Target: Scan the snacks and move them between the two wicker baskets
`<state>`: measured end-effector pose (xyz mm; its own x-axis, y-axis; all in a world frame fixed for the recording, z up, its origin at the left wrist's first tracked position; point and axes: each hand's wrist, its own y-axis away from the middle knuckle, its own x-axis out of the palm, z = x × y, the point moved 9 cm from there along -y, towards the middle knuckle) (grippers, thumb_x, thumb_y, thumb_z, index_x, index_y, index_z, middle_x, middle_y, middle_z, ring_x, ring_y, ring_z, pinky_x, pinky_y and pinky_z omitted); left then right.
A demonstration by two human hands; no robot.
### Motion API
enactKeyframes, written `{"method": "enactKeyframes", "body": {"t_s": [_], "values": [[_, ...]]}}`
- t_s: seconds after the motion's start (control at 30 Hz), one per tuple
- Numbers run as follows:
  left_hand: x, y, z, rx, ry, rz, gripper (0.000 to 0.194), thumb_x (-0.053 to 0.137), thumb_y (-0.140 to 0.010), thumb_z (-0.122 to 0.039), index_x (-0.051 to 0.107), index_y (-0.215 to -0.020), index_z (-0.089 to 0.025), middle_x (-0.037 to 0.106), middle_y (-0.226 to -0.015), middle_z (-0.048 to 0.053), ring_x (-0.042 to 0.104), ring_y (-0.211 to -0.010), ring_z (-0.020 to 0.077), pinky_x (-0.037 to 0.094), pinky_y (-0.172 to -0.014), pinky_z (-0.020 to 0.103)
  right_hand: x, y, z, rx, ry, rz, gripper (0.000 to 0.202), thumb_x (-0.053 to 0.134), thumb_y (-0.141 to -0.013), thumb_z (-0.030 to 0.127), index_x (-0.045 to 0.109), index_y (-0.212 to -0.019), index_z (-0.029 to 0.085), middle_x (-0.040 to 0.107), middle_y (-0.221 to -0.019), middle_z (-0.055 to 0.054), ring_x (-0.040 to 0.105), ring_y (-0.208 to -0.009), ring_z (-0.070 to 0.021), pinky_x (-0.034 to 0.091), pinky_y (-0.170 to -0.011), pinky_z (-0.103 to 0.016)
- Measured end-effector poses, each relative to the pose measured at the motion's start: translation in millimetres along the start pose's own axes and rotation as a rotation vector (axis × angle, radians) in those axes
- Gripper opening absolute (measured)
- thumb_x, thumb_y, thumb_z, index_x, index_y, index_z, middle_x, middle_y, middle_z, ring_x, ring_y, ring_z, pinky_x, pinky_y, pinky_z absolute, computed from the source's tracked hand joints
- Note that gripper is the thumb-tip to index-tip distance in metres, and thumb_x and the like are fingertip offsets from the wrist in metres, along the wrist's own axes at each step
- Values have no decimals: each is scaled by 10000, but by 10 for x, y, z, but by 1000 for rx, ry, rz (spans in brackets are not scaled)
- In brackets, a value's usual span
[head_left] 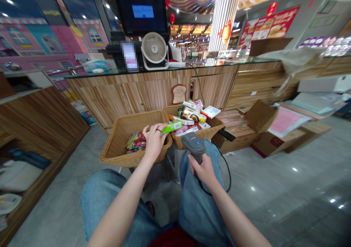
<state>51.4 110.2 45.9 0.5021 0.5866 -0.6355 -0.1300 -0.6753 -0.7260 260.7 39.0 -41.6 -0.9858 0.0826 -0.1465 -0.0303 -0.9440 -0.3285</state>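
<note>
My left hand (155, 139) is closed on a green snack packet (172, 126) with a barcode on its upper face, above the inner rims of two wicker baskets. Below that hand, the left basket (112, 141) holds a small heap of colourful wrapped packets (134, 142). Boxes, a brown-and-white tube (190, 114) and other packets fill the right basket (216, 124). My right hand (203, 170) grips a dark grey barcode scanner (193, 143) by its handle over my right knee. The scanner's head points toward the baskets, and a blue light shows on top.
A wooden counter (123, 93) with a glass top stands ahead, bearing a monitor (141, 11), a white fan (154, 48) and a lit phone (129, 56). Open cardboard boxes (263, 130) sit on the floor at right. The scanner's black cable (229, 173) loops beside my knee. Wooden shelving (46, 122) stands left.
</note>
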Motion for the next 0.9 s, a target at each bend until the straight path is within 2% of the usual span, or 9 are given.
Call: {"method": "enactKeyframes", "body": {"t_s": [0.43,0.5,0.6,0.67,0.73,0.8,0.9], "values": [[-18,-5,2,-36,29,1,199,668,-976,-204,664,-1154,-292,761,-1219,37,666,-1197,253,242,-1182,512,-3,-1,-14,-18,1,-10,336,628,-988,540,610,-954,206,529,-437,79,528,-366,-160,461,-466,-268],[-27,-15,85,-106,47,-19,215,693,-960,-228,665,-1166,-284,762,-1217,49,668,-1193,267,252,-1184,518,-1,-3,-14,-19,-4,-11,346,628,-986,557,598,-937,215,530,-439,77,526,-366,-160,457,-460,-267],[-79,-9,335,-314,90,-86,305,701,-952,-298,649,-1252,-279,754,-1228,74,660,-1189,299,319,-1150,528,1,-1,-16,-16,-12,-9,352,626,-988,559,562,-868,235,525,-432,73,529,-370,-161,456,-454,-266],[-146,26,501,-456,103,-163,414,689,-950,-342,602,-1347,-265,715,-1308,106,615,-1253,328,361,-1127,531,1,2,-16,-14,-16,-9,353,628,-987,552,544,-841,242,521,-428,72,530,-368,-161,457,-453,-266],[-197,57,584,-529,93,-219,515,693,-936,-372,550,-1414,-245,646,-1411,141,544,-1342,352,375,-1130,532,0,4,-13,-12,-18,-10,355,638,-981,554,545,-839,242,525,-430,71,530,-366,-161,458,-453,-266],[-200,60,574,-520,68,-218,554,703,-922,-377,532,-1431,-237,597,-1457,155,502,-1382,356,369,-1146,527,-2,4,-6,-11,-21,-12,363,650,-973,567,557,-845,240,528,-430,71,532,-364,-162,458,-450,-266],[-150,25,459,-425,23,-157,545,701,-925,-367,538,-1427,-232,595,-1442,153,506,-1375,345,353,-1164,518,-8,3,6,-9,-23,-16,385,659,-967,589,568,-831,240,529,-426,69,538,-363,-165,459,-444,-266]]}}
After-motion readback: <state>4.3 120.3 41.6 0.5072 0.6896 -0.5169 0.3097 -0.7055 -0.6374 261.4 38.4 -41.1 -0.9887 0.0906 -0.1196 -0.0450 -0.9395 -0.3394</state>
